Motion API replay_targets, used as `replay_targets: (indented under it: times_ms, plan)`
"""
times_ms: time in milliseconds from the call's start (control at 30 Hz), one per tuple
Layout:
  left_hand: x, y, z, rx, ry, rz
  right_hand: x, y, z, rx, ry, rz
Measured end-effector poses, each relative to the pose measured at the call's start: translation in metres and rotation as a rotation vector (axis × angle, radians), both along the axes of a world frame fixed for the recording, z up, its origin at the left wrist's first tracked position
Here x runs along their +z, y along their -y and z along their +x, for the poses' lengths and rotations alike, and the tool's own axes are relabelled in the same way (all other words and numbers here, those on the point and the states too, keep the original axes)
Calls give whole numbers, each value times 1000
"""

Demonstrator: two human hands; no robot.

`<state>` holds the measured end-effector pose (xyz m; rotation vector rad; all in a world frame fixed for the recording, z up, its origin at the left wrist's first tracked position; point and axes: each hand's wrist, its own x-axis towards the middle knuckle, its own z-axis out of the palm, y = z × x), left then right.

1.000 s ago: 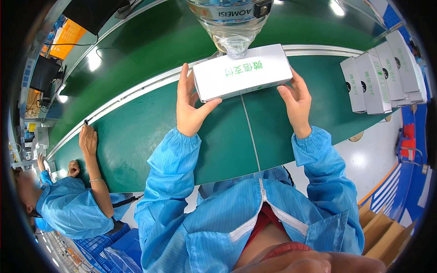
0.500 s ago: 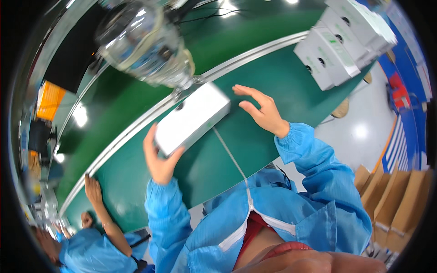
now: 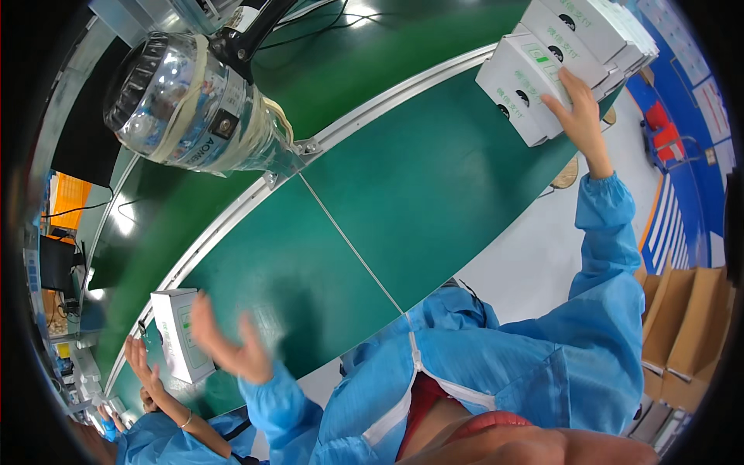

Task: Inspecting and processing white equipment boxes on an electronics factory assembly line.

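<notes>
On the left of the green bench, a white carton (image 3: 186, 337) stands beside my left hand (image 3: 229, 341). That hand is smeared by motion but open, its thumb and fingers apart, just right of the carton. A co-worker's hand (image 3: 142, 364) is raised with spread fingers at the carton's left side. At the far right, my right hand (image 3: 580, 120) reaches up to a stack of white cartons (image 3: 535, 85). Its fingers and thumb are spread against the nearest carton's face, not closed round it. Part of that carton is hidden behind the hand.
A clear plastic bottle (image 3: 194, 116) bound with pale bands hangs over the rail (image 3: 341, 136) at the back. A thin pale line (image 3: 349, 242) crosses the green bench (image 3: 434, 186). Brown cardboard dividers (image 3: 682, 325) stand at right; a red and blue trolley (image 3: 666, 139) is beyond.
The white carton has gone from between my hands to the bench's left end, beside the co-worker. My left hand moved left and let go. My right hand moved right to the stacked cartons.
</notes>
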<state>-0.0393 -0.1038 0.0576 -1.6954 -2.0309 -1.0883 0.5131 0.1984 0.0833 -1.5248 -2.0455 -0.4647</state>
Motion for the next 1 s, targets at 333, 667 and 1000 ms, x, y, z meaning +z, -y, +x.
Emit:
replay_targets:
  times_ms: [333,667,1000]
  plan:
    - [-42,-106,122,-893,105,-165,41,11,-30,67,-274,-421]
    - [-50,-105,118,-829,294,-249,28,77,-117,265,-1686,-1113]
    - [-50,-92,125,-727,320,-103,9,95,-149,527,-513,-1512]
